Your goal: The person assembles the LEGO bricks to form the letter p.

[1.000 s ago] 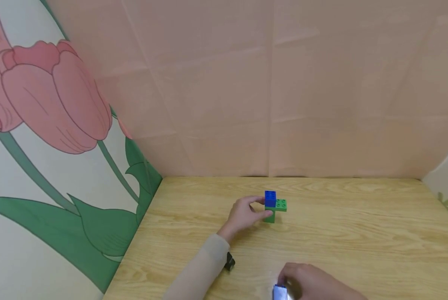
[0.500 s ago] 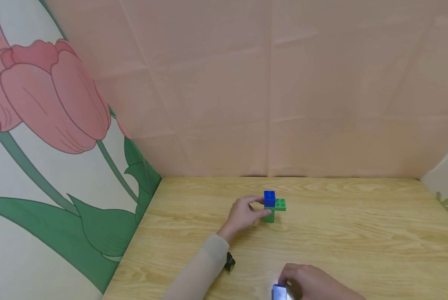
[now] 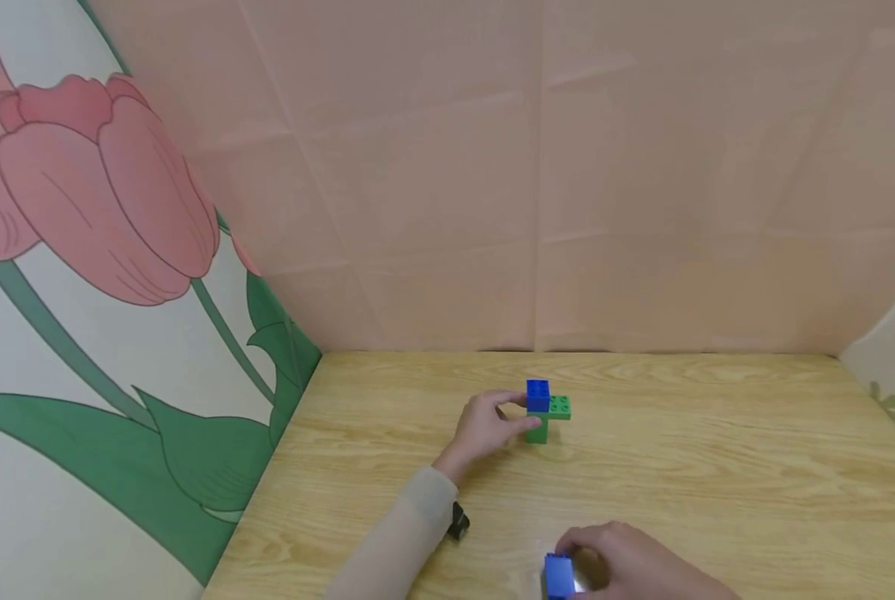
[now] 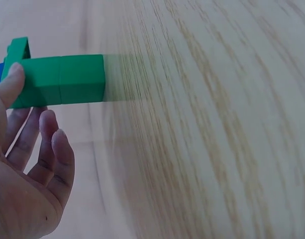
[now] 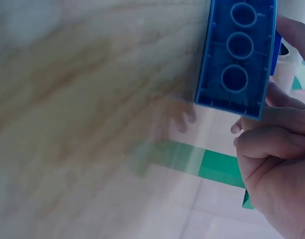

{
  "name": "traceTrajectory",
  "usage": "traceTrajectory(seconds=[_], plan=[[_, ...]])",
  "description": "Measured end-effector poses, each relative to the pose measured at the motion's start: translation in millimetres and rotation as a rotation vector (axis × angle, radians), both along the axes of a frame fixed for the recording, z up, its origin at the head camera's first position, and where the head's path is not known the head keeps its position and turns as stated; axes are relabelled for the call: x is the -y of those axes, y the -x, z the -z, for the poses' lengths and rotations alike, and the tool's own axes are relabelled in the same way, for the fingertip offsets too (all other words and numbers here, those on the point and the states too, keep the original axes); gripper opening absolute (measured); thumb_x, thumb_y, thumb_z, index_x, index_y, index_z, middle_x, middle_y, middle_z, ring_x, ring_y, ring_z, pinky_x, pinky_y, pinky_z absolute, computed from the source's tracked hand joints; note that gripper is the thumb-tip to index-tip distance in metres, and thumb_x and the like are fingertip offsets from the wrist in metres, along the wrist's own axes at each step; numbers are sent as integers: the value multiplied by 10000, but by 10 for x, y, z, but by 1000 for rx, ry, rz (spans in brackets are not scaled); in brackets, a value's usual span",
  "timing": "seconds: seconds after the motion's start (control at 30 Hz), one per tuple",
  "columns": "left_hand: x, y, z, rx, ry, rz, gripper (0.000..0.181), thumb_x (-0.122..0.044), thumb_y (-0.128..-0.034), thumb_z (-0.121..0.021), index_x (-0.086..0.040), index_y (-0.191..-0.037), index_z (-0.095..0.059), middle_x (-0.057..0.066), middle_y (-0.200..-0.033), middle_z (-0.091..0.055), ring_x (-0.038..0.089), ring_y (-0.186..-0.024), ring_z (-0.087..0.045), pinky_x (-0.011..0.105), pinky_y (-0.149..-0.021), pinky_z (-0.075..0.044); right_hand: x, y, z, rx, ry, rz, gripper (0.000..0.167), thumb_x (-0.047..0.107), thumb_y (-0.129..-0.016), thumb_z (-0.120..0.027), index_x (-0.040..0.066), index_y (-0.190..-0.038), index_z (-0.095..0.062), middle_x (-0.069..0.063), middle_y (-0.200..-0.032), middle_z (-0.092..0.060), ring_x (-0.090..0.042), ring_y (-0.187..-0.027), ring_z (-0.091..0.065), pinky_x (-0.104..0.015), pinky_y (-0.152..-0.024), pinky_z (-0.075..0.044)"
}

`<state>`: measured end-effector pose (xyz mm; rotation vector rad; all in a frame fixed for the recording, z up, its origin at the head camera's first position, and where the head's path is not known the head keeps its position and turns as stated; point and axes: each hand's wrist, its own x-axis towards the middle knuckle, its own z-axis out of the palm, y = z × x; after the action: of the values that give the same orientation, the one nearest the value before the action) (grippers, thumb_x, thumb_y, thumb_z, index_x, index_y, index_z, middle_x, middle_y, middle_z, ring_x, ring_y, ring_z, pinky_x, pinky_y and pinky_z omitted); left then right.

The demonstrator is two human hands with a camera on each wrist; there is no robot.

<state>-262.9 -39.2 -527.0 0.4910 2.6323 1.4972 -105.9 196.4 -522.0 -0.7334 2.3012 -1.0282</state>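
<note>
Green plastic with a blue brick on top makes up the stack (image 3: 540,402) that the head view shows upright, well back on the wood-grain tabletop (image 3: 717,442). The left hand (image 3: 485,429) comes in from the side, its grip clamped on the stack between thumb and fingers; this is probably to steady it, since a green piece juts out to the right and may make it top-heavy. Nearer the person, at the lower edge, the right hand (image 3: 623,557) has its grip clamped on a loose blue block (image 3: 559,575), well apart from the stack. A black object (image 3: 458,522) shows beside the left sleeve (image 3: 402,533), too hidden to identify.

From the left wrist, the stack's column shows a seam between two green pieces. The thumb presses its near face while the two lowest fingers stand apart from it, which suggests a light hold.

From the right wrist, the loose block's hollow underside faces the camera, with three round tubes visible; fingers hold it at the side, likely to leave that underside uncovered. Whether it touches the tabletop cannot be told.

No brand, label or writing is legible in any view.
</note>
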Motion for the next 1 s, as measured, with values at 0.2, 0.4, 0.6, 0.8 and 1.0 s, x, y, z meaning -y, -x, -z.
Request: traceTrajectory(seconds=[0.2,0.4,0.6,0.8,1.0], plan=[[5,11,-6,-6,5,4,451,-524,-861,-826,-299,-1247,-763,-191,-1188,-683,89,-808,-652,289,-647,-566,-45,45,-43,-66,-32,13,349,524,-913,-771,357,-1212,-704,236,-1124,-675,-40,-1027,-626,-464,-907,-544],[8,9,4,-7,-1,8,443,-521,-863,-825,-311,-1247,-762,-197,-1192,-679,83,-816,-655,285,-654,-567,-89,104,-83,-310,3,-1,431,569,-932,-727,302,-1268,-690,199,-1182,-687,-91,-1082,-663,-354,-838,-573],[6,15,19,-18,8,8,445,-528,-863,-822,-306,-1244,-765,-201,-1179,-683,69,-846,-647,273,-689,-561,-140,194,-163,-363,27,66,474,544,-937,-735,260,-1313,-678,92,-1259,-700,-254,-1126,-682,-445,-759,-607],[5,24,29,-18,9,11,457,-523,-863,-823,-294,-1254,-763,-196,-1184,-686,73,-837,-652,274,-678,-566,-201,305,-200,-428,47,135,440,485,-896,-809,282,-1266,-683,103,-1234,-701,-256,-1099,-677,-348,-737,-591],[0,31,37,-29,11,16,454,-525,-863,-820,-294,-1250,-765,-203,-1167,-686,71,-826,-651,270,-672,-563,-235,373,-194,-405,130,168,416,380,-873,-861,294,-1234,-674,109,-1185,-701,-84,-843,-601,-244,-590,-497]])
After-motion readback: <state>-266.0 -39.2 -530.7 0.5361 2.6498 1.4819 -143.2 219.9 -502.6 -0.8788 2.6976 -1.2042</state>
